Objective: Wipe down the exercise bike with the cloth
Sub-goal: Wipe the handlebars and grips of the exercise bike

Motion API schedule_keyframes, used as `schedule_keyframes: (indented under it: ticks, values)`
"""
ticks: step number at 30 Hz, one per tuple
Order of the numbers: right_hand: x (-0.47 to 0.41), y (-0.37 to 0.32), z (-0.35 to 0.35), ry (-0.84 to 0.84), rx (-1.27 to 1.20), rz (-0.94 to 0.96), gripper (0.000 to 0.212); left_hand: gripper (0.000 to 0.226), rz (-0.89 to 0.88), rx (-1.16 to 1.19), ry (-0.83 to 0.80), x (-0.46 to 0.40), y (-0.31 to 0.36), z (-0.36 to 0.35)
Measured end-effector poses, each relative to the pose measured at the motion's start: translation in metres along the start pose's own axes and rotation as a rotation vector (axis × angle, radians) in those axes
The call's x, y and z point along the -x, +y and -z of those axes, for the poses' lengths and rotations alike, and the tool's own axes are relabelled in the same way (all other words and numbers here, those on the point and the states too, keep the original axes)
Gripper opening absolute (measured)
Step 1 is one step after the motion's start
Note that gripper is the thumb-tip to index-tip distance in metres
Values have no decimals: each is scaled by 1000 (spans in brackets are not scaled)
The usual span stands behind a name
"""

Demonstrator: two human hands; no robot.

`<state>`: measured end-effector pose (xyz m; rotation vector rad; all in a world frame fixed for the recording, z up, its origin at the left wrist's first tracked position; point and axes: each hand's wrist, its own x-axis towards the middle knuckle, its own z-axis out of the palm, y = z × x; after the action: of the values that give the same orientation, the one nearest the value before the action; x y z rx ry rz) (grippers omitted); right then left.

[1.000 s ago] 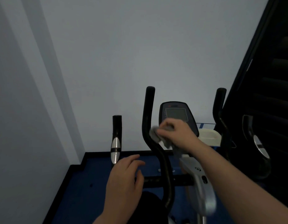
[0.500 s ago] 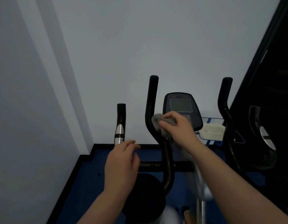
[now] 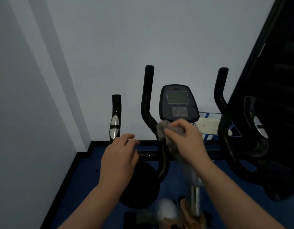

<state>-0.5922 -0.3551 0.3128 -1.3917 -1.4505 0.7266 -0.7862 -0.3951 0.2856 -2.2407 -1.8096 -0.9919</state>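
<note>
Looking down, nearest edge shows a blurred pale part of the exercise bike [image 3: 195, 192] frame and its chrome post, too smeared to detail. Two bare forearms come up from the bottom. Left hand [image 3: 118, 160] hovers palm down over the black round housing [image 3: 139, 184], fingers loosely spread and slightly bent, holding nothing; fingertips near the horizontal crossbar [image 3: 147, 154], contact unclear. Right hand [image 3: 186, 141] grips a bunched grey cloth [image 3: 164, 131], fingers curled over it, pressing it against the inner left handlebar [image 3: 148, 103] at its bend, just below the console [image 3: 178, 103]. Cloth hangs partly down under the palm, wrapped beside the bar. Console tilted up, grey screen dark, button block under it. Short outer left grip [image 3: 116, 118] with a silver sensor pad stands left of the hand. Inner right handlebar [image 3: 223, 104] rises right of the console; outer right grip with silver pad [image 3: 260, 129] further right against dark panel [image 3: 278, 96]. Behind console, pale rectangular object [image 3: 207, 128] on blue floor [image 3: 77, 187]. White walls [image 3: 110, 47] meet in corner at left.
</note>
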Motion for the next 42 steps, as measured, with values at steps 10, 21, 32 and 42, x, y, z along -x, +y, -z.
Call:
schedule_keyframes:
  ticks: [10, 21, 32, 42]
  values:
    - [84, 37, -11, -55, -76, 44, 8, 16, -40, 19, 1, 9, 0, 1]
    - [94, 43, -31, 116, -55, 148, 10, 19, -44, -68, -67, 9, -2, -2]
    - [73, 36, -29, 107, -56, 47, 9, 31, 110, 83, -137, 7, -3, -2]
    - [38, 8, -7, 197, -47, 95, 7, 27, 138, 107, -126, 7, -3, -3]
